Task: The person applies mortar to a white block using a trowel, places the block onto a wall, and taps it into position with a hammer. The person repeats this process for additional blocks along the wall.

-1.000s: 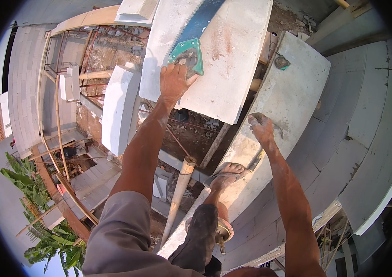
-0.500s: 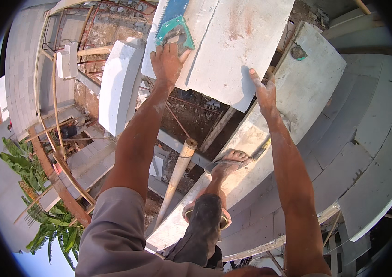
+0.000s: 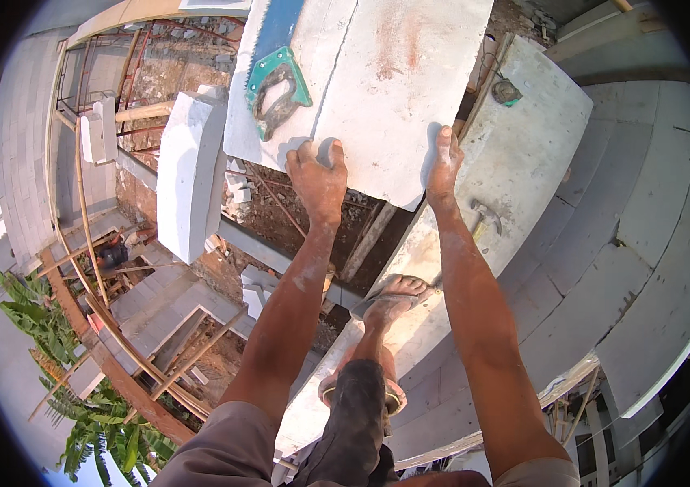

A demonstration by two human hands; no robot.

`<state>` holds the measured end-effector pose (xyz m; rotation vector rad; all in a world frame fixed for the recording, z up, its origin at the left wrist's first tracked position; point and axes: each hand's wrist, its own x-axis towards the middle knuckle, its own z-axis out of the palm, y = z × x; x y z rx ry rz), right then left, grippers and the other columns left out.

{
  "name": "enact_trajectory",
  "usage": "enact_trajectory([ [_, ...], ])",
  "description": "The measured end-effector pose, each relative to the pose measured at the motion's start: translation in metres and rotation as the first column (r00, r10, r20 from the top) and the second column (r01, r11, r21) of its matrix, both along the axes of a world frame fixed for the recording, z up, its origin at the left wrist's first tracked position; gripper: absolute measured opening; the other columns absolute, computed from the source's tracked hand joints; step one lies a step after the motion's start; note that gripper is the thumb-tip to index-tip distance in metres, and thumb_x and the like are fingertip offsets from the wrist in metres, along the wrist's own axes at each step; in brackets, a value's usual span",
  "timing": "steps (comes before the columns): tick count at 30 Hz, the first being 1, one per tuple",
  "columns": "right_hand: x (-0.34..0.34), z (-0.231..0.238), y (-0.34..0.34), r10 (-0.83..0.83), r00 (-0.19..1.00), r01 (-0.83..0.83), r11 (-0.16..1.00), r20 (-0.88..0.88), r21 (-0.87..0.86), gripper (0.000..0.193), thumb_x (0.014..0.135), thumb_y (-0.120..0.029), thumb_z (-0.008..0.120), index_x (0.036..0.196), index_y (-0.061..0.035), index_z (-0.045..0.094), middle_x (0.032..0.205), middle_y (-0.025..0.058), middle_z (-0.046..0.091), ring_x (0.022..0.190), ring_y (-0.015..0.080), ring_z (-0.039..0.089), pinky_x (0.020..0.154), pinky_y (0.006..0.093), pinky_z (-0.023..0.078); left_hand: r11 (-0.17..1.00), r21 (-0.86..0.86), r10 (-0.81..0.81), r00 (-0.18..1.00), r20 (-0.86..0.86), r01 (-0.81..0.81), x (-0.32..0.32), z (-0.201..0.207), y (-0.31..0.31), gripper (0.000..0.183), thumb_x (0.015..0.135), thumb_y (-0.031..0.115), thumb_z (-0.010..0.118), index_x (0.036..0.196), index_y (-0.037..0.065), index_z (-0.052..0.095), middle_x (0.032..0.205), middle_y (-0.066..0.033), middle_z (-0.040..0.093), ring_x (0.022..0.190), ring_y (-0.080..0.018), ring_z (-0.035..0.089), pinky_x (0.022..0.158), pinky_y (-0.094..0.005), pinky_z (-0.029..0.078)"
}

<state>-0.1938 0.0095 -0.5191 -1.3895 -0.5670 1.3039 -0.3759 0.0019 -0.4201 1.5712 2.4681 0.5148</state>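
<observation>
A large white lightweight block [image 3: 410, 97], with reddish smears on its top, lies in front of me. My left hand [image 3: 318, 183] has its fingers curled at the near edge of this block, close to the seam. Around the block's right side, by the near corner, my right hand [image 3: 445, 166] is closed with the thumb up; its other fingers are partly hidden. Left of the seam is another white slab [image 3: 251, 126]. On that slab rests a handsaw [image 3: 280, 85] with a blue blade and green-black handle, untouched.
My sandalled foot [image 3: 397, 299] stands on a pale plank-like ledge [image 3: 515, 154], which bears a hammer [image 3: 487, 217] and a small dark-and-green object [image 3: 506, 92]. A grey block wall [image 3: 605, 203] rises at right. Another white block [image 3: 186, 174] and bamboo poles [image 3: 89, 203] stand left, above a rubble-strewn drop.
My left hand has let go of the saw handle and moved nearer and right to the block's edge. My right hand has closed in on the block's right side. The view has shifted slightly.
</observation>
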Motion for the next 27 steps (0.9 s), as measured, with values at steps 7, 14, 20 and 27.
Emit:
enact_trajectory([
  [7,0.008,0.005,-0.011,-0.131,0.932,0.075,0.982,-0.338,-0.173,0.094,0.087,-0.065,0.059,0.143,0.0060,0.037,0.138,0.0202,0.047,0.126,0.0305,0.046,0.108,0.0396,0.034,0.999,-0.047,0.015,0.990,0.139,-0.008,0.006,0.006,-0.009,0.039,0.085,0.024,0.069,0.104,-0.007,0.058,0.102,-0.0211,0.055,0.099,-0.0394,0.056,0.086,-0.0504,0.048],
  [14,0.075,0.076,-0.064,0.023,0.926,-0.116,0.967,-0.377,-0.226,0.085,0.084,-0.042,0.072,0.145,0.0067,0.036,0.138,0.0237,0.048,0.128,0.0310,0.047,0.109,0.0399,0.035,0.991,-0.136,0.054,0.942,0.331,-0.009,0.032,0.027,-0.086,0.037,0.092,0.032,0.064,0.081,-0.002,0.057,0.077,-0.0139,0.056,0.071,-0.0262,0.054,0.068,-0.0438,0.045],
  [20,0.076,0.158,-0.148,0.071,0.934,-0.186,0.933,-0.349,-0.308,0.097,0.075,-0.039,0.078,0.145,0.0102,0.033,0.130,0.0274,0.054,0.121,0.0313,0.054,0.104,0.0402,0.042,0.931,-0.295,0.205,0.362,0.909,0.215,-0.024,0.054,-0.062,0.070,0.097,0.060,0.046,0.128,-0.003,0.052,0.122,-0.0145,0.060,0.110,-0.0225,0.058,0.092,-0.0352,0.048],
  [27,0.048,0.234,-0.238,-0.085,0.988,0.011,0.877,-0.131,-0.481,0.113,0.067,-0.045,0.083,0.144,0.0170,0.029,0.126,0.0332,0.056,0.116,0.0325,0.058,0.101,0.0401,0.044,0.810,-0.477,0.481,0.078,0.873,0.342,0.009,0.112,-0.078,0.064,0.089,0.038,0.067,0.135,-0.001,0.047,0.124,-0.0142,0.059,0.110,-0.0270,0.060,0.093,-0.0406,0.050],
])
